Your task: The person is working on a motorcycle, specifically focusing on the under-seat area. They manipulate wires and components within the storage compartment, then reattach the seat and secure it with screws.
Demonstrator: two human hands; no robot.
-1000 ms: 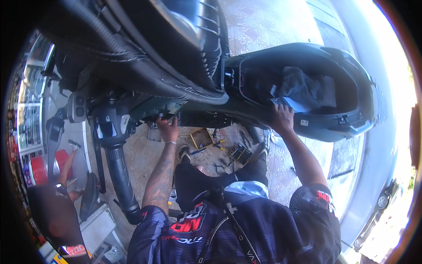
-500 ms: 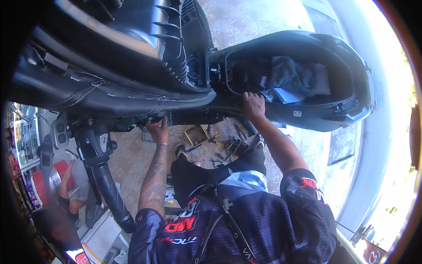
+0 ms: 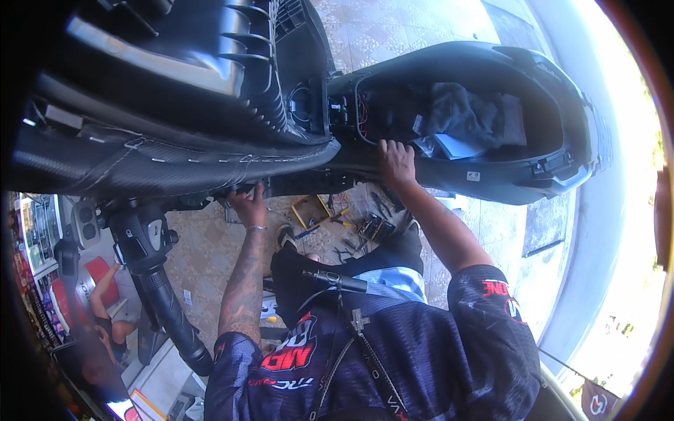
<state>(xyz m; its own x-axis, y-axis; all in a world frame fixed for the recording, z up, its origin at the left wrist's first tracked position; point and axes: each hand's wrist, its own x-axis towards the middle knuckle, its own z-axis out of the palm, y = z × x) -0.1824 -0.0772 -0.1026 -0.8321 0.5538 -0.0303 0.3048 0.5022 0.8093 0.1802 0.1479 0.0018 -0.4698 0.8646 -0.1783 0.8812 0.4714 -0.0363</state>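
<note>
Scooter (image 3: 210, 126) on the tiled floor (image 3: 203, 252), seat (image 3: 175, 77) raised, under-seat tub (image 3: 477, 133) open at right with a grey cloth (image 3: 463, 116) inside; left hand (image 3: 247, 205) up under the body edge at centre, fingers curled on something hidden, cannot tell what or how tight; right hand (image 3: 395, 163) flat on the tub's near rim, fingers spread, gripping nothing. Risks, my read: the left hand works blind, so a slip could pinch it; seat could drop on the right wrist; loose tools (image 3: 351, 221) lie by the feet, easy to kick.
</note>
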